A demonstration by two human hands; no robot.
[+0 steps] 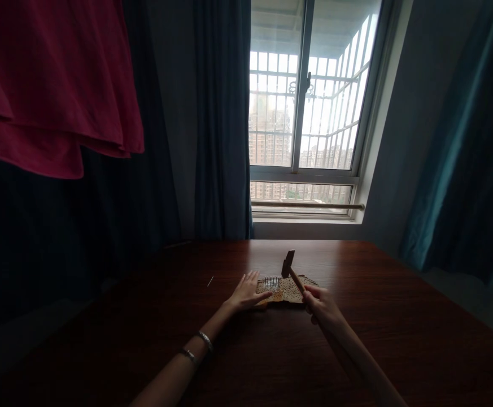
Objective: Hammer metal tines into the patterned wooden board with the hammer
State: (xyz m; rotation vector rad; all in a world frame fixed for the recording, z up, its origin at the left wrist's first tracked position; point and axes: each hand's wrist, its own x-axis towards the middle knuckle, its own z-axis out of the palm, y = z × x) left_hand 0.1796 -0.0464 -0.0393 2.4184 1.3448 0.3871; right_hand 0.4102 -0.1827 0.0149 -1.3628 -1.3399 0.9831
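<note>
The person's left hand (pixel 246 293) lies open, palm down with fingers spread, at the left end of a perforated board (pixel 291 290); whether it presses on the board or the table is hard to tell. The right hand (pixel 323 307) is closed around the handle of a hammer (pixel 287 265), its head raised at a tilt over the board, to the right of a row of upright nails (pixel 272 282). The board lies on the dark wooden table (pixel 390 316), ahead of and between the forearms.

The step in hand looks like hammering nails into the board; the next move would call for a steady left hand, fingers kept away from the nails, and a square stroke.

Tabletop extends widely on either side, with a thin pale sliver (pixel 210 281) well left of the board. Past the board, the table's far edge stops short of the barred window (pixel 278 102), leaving room for a short swing.
</note>
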